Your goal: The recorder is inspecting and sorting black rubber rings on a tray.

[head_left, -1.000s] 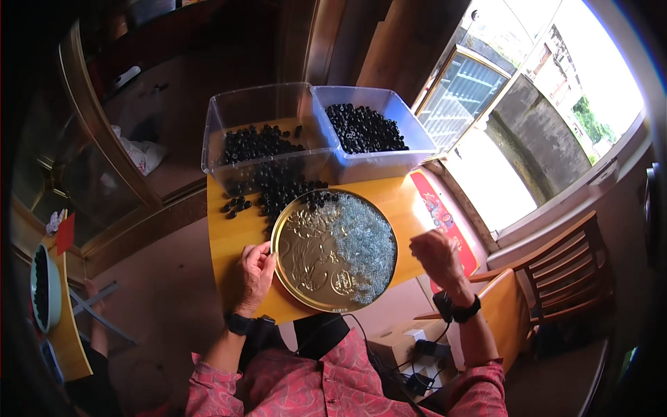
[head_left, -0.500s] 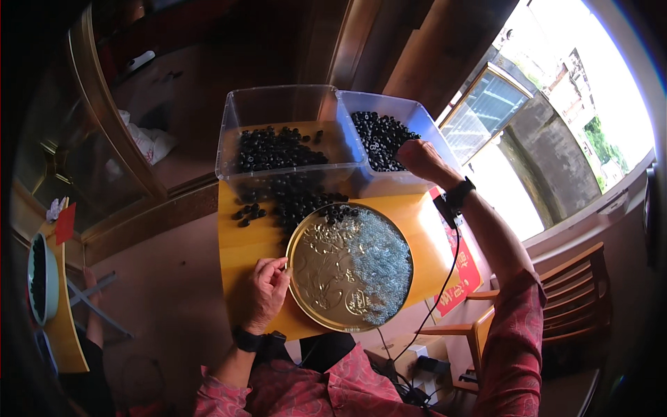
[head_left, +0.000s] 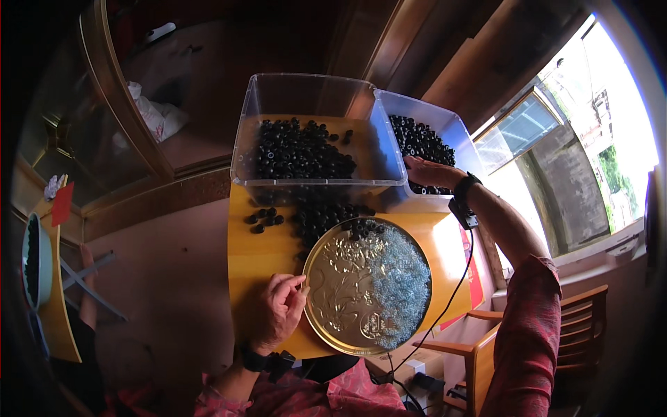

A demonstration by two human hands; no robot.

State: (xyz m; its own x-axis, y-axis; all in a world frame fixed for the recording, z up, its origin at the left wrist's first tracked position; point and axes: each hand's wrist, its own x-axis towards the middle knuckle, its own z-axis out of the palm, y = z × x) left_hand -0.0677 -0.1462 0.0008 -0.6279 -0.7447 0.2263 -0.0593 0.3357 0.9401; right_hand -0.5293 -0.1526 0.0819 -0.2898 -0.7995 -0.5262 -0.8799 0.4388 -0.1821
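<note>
My left hand is at the left rim of a round gold tray, thumb and forefinger pinched together. Whatever lies between those fingertips is too small to make out. Many tiny clear-blue pieces cover the tray's right side. My right hand reaches into the right-hand plastic bin, fingers stretched out toward its left wall. Small black ring-shaped parts fill that bin under and beyond the hand. The larger clear bin beside it holds more black parts.
Loose black parts lie on the yellow table between bin and tray. A cable hangs from my right wrist. A wooden chair stands at right. At far left, another person's arm shows near a table with a pale-blue basin.
My right hand has gone from a curled grip at the bin's right side to outstretched fingers near its left wall. My left hand stays by the tray rim. The whole view has shifted.
</note>
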